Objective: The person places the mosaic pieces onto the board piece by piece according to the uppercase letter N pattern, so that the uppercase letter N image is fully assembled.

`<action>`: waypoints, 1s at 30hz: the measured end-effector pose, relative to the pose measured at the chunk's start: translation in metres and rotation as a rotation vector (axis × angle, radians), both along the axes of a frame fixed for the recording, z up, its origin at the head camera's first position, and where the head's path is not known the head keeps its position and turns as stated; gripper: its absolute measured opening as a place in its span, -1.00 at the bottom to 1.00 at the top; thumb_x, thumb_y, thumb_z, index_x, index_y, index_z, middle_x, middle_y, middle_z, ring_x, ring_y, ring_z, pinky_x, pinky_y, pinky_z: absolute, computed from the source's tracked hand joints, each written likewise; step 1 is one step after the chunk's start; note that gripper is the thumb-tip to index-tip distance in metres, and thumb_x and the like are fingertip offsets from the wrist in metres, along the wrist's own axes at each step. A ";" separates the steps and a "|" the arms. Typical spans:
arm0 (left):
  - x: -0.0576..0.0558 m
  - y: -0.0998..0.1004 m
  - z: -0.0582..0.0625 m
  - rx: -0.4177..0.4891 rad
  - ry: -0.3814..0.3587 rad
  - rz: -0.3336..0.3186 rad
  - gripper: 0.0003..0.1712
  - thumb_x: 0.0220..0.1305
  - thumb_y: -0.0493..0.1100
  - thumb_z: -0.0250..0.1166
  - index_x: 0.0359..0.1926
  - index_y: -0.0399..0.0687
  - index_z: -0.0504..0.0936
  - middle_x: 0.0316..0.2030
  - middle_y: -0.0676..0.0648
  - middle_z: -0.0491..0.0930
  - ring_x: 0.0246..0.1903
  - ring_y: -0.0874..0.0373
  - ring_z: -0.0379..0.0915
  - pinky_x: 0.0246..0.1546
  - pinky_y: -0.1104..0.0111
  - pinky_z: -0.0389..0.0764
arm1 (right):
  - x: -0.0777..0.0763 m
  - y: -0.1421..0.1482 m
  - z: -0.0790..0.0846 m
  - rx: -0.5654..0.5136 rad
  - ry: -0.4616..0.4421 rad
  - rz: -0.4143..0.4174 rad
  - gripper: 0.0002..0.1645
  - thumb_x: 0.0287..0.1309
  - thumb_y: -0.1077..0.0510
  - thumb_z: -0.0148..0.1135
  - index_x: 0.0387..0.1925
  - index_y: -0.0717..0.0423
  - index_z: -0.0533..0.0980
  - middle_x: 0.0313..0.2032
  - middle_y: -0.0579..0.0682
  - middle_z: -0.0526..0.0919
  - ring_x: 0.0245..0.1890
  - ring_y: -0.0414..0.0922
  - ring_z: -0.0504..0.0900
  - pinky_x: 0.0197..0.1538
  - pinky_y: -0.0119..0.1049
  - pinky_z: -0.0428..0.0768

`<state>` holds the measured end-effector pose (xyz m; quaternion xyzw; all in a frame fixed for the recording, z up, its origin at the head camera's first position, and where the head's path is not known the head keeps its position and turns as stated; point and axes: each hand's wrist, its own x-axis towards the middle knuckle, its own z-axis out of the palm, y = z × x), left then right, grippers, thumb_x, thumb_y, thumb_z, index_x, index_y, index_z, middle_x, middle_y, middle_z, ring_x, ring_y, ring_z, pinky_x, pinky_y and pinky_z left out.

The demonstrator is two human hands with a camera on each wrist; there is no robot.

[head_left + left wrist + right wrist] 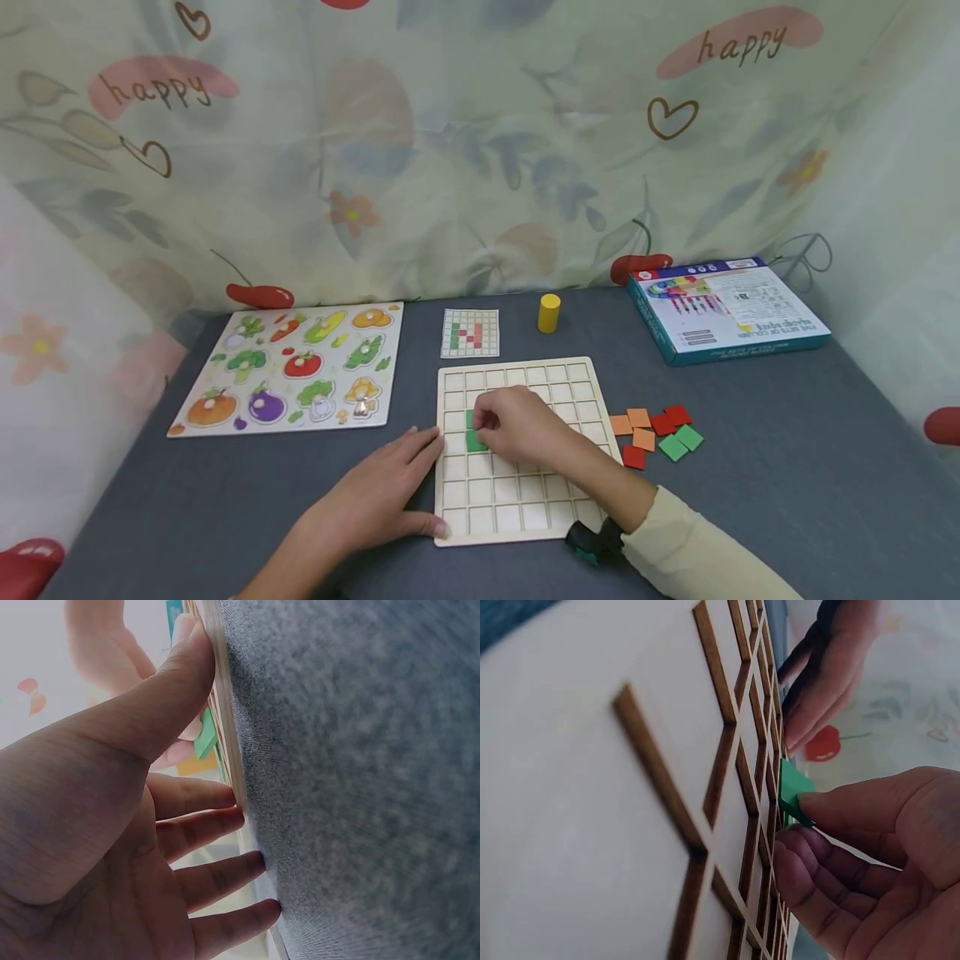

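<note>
A pale wooden grid board lies on the dark table. Over its left-centre squares, my right hand pinches a green square tile between thumb and fingers, the tile tilted close over the grid. In the head view, a green tile shows in a square just beside the fingertips. My left hand rests along the board's left edge with fingers extended, its thumb at the near left corner. Right of the board lie loose orange tiles, red tiles and green tiles.
Behind the board lies a small pattern card with coloured squares. A yellow cylinder stands to its right. A vegetable peg puzzle lies at the left, a flat game box at the back right. Printed cloth hangs behind the table.
</note>
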<state>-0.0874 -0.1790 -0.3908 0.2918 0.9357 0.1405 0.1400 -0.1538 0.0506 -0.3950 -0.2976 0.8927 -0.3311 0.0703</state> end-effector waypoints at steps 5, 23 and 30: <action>0.000 0.000 -0.001 0.000 0.016 -0.005 0.16 0.08 0.41 0.38 0.48 -0.24 0.26 0.45 -0.23 0.20 0.43 -0.24 0.08 0.32 -0.08 0.29 | 0.004 -0.001 0.002 0.063 0.041 0.009 -0.87 0.15 0.31 0.39 -0.45 0.05 0.64 -0.52 -0.19 0.50 -0.47 -0.23 0.45 -0.37 -0.30 0.48; 0.000 -0.001 0.001 0.004 -0.010 0.002 0.17 0.09 0.42 0.36 0.50 -0.22 0.23 0.47 -0.23 0.17 0.45 -0.24 0.05 0.33 -0.09 0.26 | 0.033 0.016 0.003 0.158 0.194 0.054 -0.90 0.17 0.23 0.35 -0.31 0.05 0.75 -0.45 -0.18 0.51 -0.47 -0.27 0.40 -0.45 -0.39 0.42; -0.001 0.000 0.000 -0.008 -0.027 0.010 0.17 0.09 0.42 0.36 0.51 -0.21 0.22 0.47 -0.21 0.17 0.46 -0.22 0.04 0.34 -0.10 0.25 | 0.041 0.041 0.009 0.128 0.140 -0.010 -0.91 0.18 0.18 0.40 -0.27 0.04 0.74 -0.36 -0.19 0.59 -0.36 -0.28 0.53 -0.26 -0.30 0.59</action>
